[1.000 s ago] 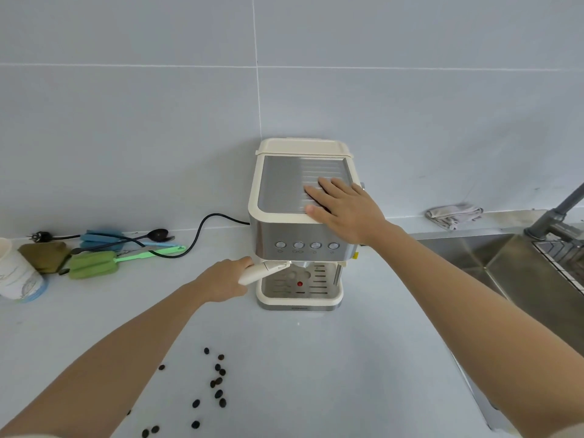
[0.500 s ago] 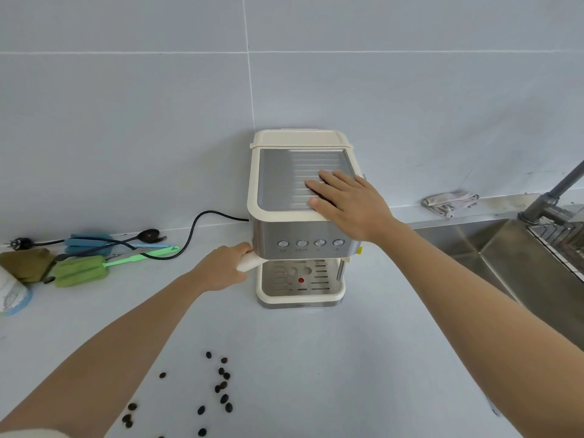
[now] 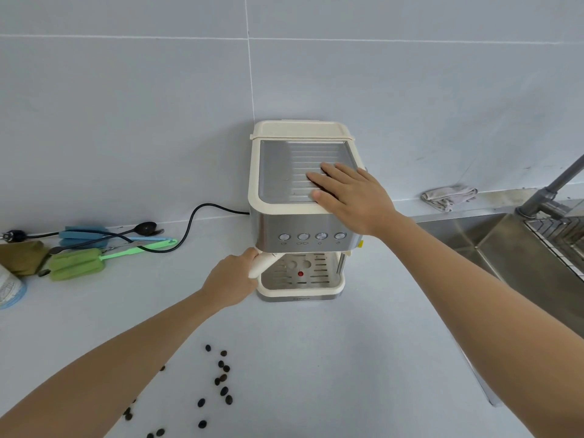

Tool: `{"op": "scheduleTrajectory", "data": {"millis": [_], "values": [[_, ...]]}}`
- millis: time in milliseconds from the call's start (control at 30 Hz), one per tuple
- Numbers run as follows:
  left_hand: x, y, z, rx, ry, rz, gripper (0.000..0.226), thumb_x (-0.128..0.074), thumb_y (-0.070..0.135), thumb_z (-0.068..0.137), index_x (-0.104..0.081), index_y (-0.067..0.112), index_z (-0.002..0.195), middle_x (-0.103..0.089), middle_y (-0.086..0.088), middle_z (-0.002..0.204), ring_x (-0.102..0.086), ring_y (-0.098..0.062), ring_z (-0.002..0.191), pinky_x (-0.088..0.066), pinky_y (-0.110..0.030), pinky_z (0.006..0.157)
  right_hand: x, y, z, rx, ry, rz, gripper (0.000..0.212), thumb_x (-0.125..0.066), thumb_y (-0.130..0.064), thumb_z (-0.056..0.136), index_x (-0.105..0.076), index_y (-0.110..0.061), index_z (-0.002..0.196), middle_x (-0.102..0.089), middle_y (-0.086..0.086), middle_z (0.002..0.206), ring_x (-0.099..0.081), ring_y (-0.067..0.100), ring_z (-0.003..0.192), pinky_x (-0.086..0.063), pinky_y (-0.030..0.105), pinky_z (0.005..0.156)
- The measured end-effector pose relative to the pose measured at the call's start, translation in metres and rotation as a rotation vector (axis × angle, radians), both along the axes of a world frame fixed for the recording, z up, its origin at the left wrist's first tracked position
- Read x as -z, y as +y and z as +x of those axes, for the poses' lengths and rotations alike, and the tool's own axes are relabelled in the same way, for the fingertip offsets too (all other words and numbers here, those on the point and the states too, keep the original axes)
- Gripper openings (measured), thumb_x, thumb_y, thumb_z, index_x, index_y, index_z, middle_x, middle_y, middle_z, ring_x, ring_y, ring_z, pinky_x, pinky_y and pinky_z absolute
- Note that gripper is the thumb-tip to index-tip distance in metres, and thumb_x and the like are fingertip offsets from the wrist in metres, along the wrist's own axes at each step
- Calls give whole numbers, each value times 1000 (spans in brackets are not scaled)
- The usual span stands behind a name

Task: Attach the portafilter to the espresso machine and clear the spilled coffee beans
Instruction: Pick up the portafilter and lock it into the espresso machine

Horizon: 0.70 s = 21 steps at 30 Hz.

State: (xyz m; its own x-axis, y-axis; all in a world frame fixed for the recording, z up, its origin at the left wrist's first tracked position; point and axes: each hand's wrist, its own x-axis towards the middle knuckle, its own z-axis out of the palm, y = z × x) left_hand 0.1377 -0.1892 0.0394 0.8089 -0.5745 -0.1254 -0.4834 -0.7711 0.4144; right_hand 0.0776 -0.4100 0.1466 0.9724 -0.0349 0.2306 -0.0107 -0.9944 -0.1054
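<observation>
Left hand [image 3: 232, 279] is clenched round the cream portafilter handle [image 3: 262, 267] at the near-left corner of the espresso machine [image 3: 301, 216], just under the button panel. 1 s ago the handle stuck out to the right, w/ its tip over the drip tray; 0.5 s ago only a stub showed at the machine's left edge; now it points up-right toward the underside of the machine, and the hand sits closer in, touching the front-left corner. Portafilter head is hidden below the panel, so can't tell if it's seated.

Right hand [image 3: 350, 194] lies flat, fingers spread, palm down on the right part of the machine's ribbed metal top, gripping nothing, same spot as in both earlier frames.

Coffee beans [image 3: 222, 379] lie scattered on the counter [image 3: 363, 358] near the viewer, in front of the machine and partly behind the left forearm; spread looks unchanged.

Far left: green brush [image 3: 82, 263], blue brush [image 3: 85, 233], black spoon [image 3: 147, 228] and the power cord [image 3: 196, 218]. Grey cloth [image 3: 448, 197] on the ledge beside the sink [image 3: 505, 241] at right.
</observation>
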Motion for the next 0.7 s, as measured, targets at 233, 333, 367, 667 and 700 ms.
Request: {"op": "scheduleTrajectory", "data": {"millis": [233,333,367,667,700], "values": [[7,-15,-33,-67,34,-15,29,-49,9,82,-39,6,109,-48,-9,78,-44,-25,64,-28,-26,43,2,0,1,6,10,6,41,-29,-42,98,-37,-30,137,-40,-2,144,-29,18,133,-11,23,96],[9,-27,-47,-99,224,-91,26,-47,7,81,-30,14,98,-42,-1,74,-45,-19,56,-31,-20,31,1,0,1,11,6,11,41,-29,-42,98,-38,-30,137,-41,-2,143,-30,18,132,-11,24,96],[9,-31,-49,-136,315,-136,27,-47,6,80,-27,16,96,-41,1,73,-48,-18,53,-33,-18,30,1,0,0,11,7,12,41,-29,-43,98,-38,-30,136,-41,-2,143,-30,18,132,-12,24,96],[2,-26,-33,-215,1173,-492,12,-60,1,78,-54,11,75,-56,0,45,-49,-12,36,-45,-19,41,0,0,-2,7,55,-10,60,-37,-60,89,-32,-29,140,-35,-2,147,-26,19,136,-17,37,112],[3,-27,-34,-225,1170,-500,13,-60,1,78,-52,11,74,-56,0,44,-48,-11,35,-44,-19,40,0,0,-2,3,60,-24,63,-37,-62,87,-31,-30,141,-33,-1,148,-24,19,137,-16,38,113]]}}
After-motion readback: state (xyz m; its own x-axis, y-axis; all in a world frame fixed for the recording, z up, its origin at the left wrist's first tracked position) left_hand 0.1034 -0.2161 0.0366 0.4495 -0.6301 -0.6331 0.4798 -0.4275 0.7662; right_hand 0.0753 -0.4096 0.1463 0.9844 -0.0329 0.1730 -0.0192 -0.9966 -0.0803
